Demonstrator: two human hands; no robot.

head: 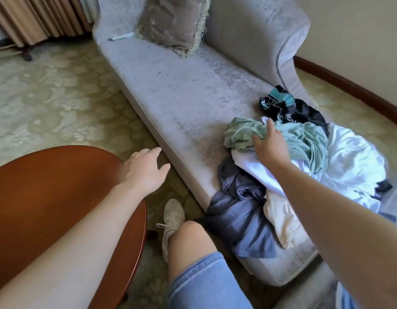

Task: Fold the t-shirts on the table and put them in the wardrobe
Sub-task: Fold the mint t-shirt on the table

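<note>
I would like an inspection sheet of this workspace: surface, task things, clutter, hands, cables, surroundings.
Surface: grey sofa seat; wooden table at left.
Job's things: heaped on the sofa's near end, none folded: green shirt, white garment, blue-grey garment, dark patterned garment.
Clutter: cushion and slim white object on the seat's far end.
Hands: left hand open above the table edge, holding nothing; right hand open over the green shirt.
Cables: nothing seen.
Surroundings: patterned carpet, curtain; no wardrobe in view.

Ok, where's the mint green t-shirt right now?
Head view, right of centre: the mint green t-shirt lies atop the white garment on the grey chaise, partly under the right hand.
</note>
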